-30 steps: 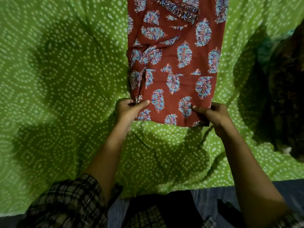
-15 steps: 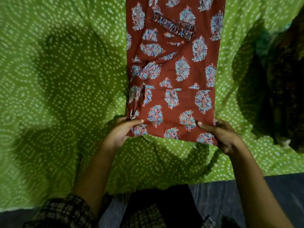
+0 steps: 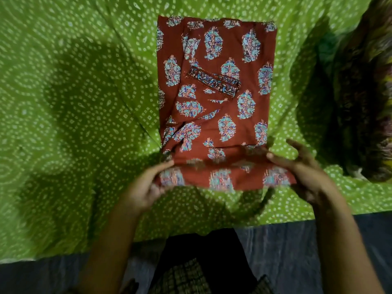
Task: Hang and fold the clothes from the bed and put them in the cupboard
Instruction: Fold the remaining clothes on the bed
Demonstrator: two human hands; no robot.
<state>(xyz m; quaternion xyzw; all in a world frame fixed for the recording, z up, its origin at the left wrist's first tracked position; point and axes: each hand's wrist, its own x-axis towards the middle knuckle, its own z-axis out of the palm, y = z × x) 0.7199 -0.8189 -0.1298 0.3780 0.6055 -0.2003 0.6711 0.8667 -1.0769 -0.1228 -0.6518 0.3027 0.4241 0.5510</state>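
A rust-red garment (image 3: 216, 98) printed with blue leaf motifs lies in a long folded strip on the green dotted bedsheet (image 3: 74, 115). Its near end is lifted off the sheet and curls up a little. My left hand (image 3: 146, 187) pinches the near left corner between thumb and fingers. My right hand (image 3: 305, 172) holds the near right corner, thumb on top and the other fingers spread; motion blur smears both hands. A patterned band (image 3: 212, 82) lies across the garment's middle.
A dark heap of other clothes (image 3: 364, 98) sits on the bed at the right edge. The bed's near edge runs across the lower part of the view, with dark floor (image 3: 297, 251) and my checked clothing below it.
The view has tilted so the garment's far end now shows. Both hands have pulled the near end toward me and raised it off the sheet.
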